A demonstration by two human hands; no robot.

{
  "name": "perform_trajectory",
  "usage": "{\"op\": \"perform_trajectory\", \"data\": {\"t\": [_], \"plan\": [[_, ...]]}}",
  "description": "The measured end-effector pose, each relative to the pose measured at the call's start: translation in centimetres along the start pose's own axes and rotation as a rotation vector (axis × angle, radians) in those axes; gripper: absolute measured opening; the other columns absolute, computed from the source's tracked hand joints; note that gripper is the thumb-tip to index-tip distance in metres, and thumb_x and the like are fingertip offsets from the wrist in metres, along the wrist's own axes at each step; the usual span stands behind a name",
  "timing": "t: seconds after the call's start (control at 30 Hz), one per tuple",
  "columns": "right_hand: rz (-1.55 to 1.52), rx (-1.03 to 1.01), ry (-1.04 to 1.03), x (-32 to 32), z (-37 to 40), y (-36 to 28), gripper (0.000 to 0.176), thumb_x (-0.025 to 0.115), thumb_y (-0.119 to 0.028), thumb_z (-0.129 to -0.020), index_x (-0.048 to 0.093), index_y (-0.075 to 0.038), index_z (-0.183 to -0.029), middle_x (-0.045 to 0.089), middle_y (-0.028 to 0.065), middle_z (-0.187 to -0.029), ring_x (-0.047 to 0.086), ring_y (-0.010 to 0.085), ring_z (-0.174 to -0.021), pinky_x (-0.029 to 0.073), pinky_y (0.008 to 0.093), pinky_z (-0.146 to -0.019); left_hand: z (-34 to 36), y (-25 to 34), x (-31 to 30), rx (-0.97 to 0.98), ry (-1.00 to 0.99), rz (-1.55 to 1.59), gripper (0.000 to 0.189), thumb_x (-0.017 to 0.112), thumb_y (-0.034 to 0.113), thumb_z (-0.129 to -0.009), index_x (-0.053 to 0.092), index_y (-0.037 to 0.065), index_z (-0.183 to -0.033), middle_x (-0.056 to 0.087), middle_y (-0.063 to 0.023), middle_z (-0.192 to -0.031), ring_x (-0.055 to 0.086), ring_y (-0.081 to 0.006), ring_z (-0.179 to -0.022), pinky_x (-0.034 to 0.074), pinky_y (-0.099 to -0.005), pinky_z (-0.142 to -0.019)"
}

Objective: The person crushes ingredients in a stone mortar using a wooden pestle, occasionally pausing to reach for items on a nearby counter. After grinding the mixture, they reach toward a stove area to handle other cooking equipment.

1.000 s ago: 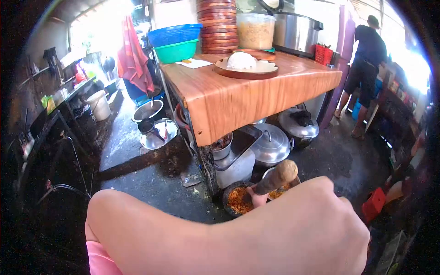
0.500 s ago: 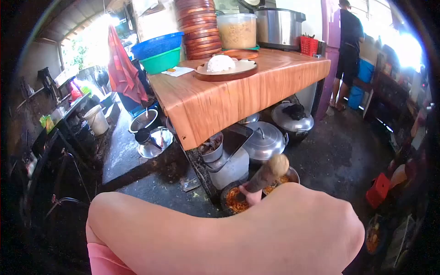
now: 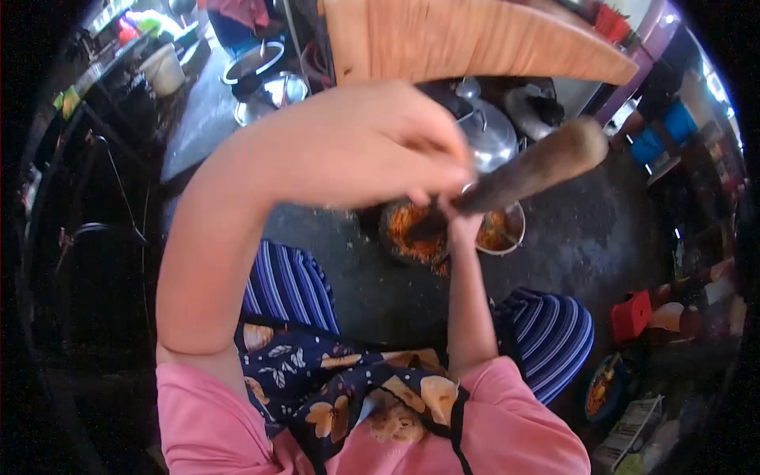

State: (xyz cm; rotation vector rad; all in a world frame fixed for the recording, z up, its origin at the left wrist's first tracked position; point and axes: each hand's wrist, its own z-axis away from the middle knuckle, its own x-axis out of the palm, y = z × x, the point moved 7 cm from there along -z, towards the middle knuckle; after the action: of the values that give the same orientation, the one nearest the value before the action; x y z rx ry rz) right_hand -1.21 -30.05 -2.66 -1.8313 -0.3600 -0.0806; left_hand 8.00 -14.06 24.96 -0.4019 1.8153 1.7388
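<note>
My right hand (image 3: 461,215) is wrapped round a thick wooden pestle (image 3: 542,162), which slants up to the right. The pestle's lower end rests in a dark mortar (image 3: 391,237) holding an orange-red, shredded-looking mash (image 3: 408,226). Above and in front of this, close to the camera, my left hand (image 3: 396,146) is blurred, its fingers curled in toward the thumb. Whatever lies between those fingertips, if anything, cannot be made out. Just right of the mortar stands a metal pot (image 3: 518,237) with orange food inside, partly hidden by my right hand.
A wooden table (image 3: 475,39) crosses the top, with lidded aluminium pots (image 3: 487,134) beneath it. On the right floor are a red plastic stool (image 3: 631,315) and a dark bowl of food (image 3: 606,388). A white bucket (image 3: 162,71) stands at left.
My view has tipped down to the floor and my lap. My left arm, which stretched across the front, has swung up and left, with its hand now over the mortar. The right hand still grips the pestle.
</note>
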Motion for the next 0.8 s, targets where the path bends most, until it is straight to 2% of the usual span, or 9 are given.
{"op": "perform_trajectory", "data": {"t": [0.13,0.2,0.27,0.3,0.37,0.47,0.6,0.7,0.8], "plan": [[0.088,-0.005,-0.037,0.2,-3.3,-5.1,0.018,0.073,-0.001,-0.063,0.056,-0.002,-0.068,0.056,0.0016,-0.067,0.051,0.0132,-0.062,0.041,0.0280,-0.060,0.5,-15.9,-4.5,-0.155,0.454,0.007,0.021,0.058,0.011,-0.081,0.060,-0.002,-0.097,0.064,-0.0071,-0.087,0.059,-0.0106,-0.074,0.047,-0.0241,-0.069],[0.073,0.026,-0.017,-0.3,-3.3,-3.1,0.016,0.072,0.000,-0.063,0.056,-0.002,-0.067,0.057,0.0019,-0.067,0.051,0.0126,-0.061,0.041,0.0273,-0.059,1.9,-23.1,-4.8,-0.281,0.677,0.264,0.021,0.059,0.011,-0.078,0.061,-0.002,-0.093,0.064,-0.0101,-0.080,0.061,-0.0140,-0.070,0.048,-0.0266,-0.066],[0.276,0.011,0.006,-1.7,-2.6,3.2,0.018,0.071,0.003,-0.061,0.056,-0.002,-0.070,0.057,0.0023,-0.068,0.053,0.0135,-0.064,0.042,0.0274,-0.059,2.5,-30.5,-4.8,-0.363,0.608,-0.134,0.024,0.059,0.012,-0.076,0.061,-0.003,-0.095,0.064,-0.0132,-0.082,0.061,-0.0151,-0.066,0.048,-0.0285,-0.066],[0.190,0.090,0.023,-1.6,-0.8,5.7,0.022,0.071,0.005,-0.059,0.056,-0.003,-0.073,0.056,0.0022,-0.070,0.053,0.0141,-0.066,0.043,0.0282,-0.061,3.1,-31.7,-4.0,-0.361,0.485,-0.513,0.028,0.061,0.014,-0.075,0.060,-0.003,-0.097,0.063,-0.0152,-0.082,0.061,-0.0167,-0.062,0.048,-0.0305,-0.066],[-0.059,0.255,0.053,-2.3,1.7,9.9,0.035,0.072,0.009,-0.057,0.053,-0.004,-0.084,0.054,0.0017,-0.075,0.052,0.0156,-0.072,0.044,0.0307,-0.067,3.2,-32.3,-3.0,-0.475,0.341,-0.360,0.029,0.061,0.012,-0.076,0.058,-0.003,-0.100,0.064,-0.0147,-0.084,0.061,-0.0165,-0.063,0.048,-0.0302,-0.064],[-0.022,0.116,0.123,0.0,1.3,3.7,0.038,0.072,0.008,-0.059,0.052,-0.005,-0.088,0.054,0.0014,-0.076,0.052,0.0158,-0.071,0.044,0.0310,-0.070,3.0,-33.7,-2.2,-0.549,0.198,-0.183,0.032,0.063,0.011,-0.076,0.057,-0.003,-0.105,0.064,-0.0143,-0.086,0.061,-0.0167,-0.065,0.049,-0.0300,-0.063],[0.104,-0.010,-0.112,2.1,-2.0,-4.4,0.022,0.072,0.004,-0.063,0.056,-0.005,-0.075,0.056,0.0020,-0.074,0.052,0.0143,-0.070,0.042,0.0296,-0.069,2.4,-33.8,-1.1,-0.497,0.106,-0.166,0.032,0.062,0.012,-0.077,0.057,-0.003,-0.105,0.064,-0.0140,-0.086,0.061,-0.0161,-0.065,0.049,-0.0301,-0.064],[0.088,-0.071,-0.083,2.0,-2.3,-2.7,0.021,0.072,0.003,-0.063,0.056,-0.005,-0.074,0.057,0.0021,-0.075,0.052,0.0142,-0.070,0.043,0.0292,-0.069,2.6,-33.8,-1.7,-0.518,0.095,-0.182,0.034,0.062,0.013,-0.077,0.056,-0.002,-0.106,0.064,-0.0133,-0.087,0.061,-0.0160,-0.066,0.049,-0.0306,-0.065],[0.268,0.026,0.011,0.9,0.6,6.4,0.020,0.073,0.000,-0.061,0.058,-0.005,-0.074,0.055,0.0014,-0.079,0.049,0.0144,-0.079,0.041,0.0309,-0.078,2.8,-33.8,-2.2,-0.520,0.153,-0.180,0.034,0.062,0.012,-0.076,0.057,-0.003,-0.106,0.065,-0.0130,-0.086,0.061,-0.0161,-0.068,0.049,-0.0311,-0.066]]}}
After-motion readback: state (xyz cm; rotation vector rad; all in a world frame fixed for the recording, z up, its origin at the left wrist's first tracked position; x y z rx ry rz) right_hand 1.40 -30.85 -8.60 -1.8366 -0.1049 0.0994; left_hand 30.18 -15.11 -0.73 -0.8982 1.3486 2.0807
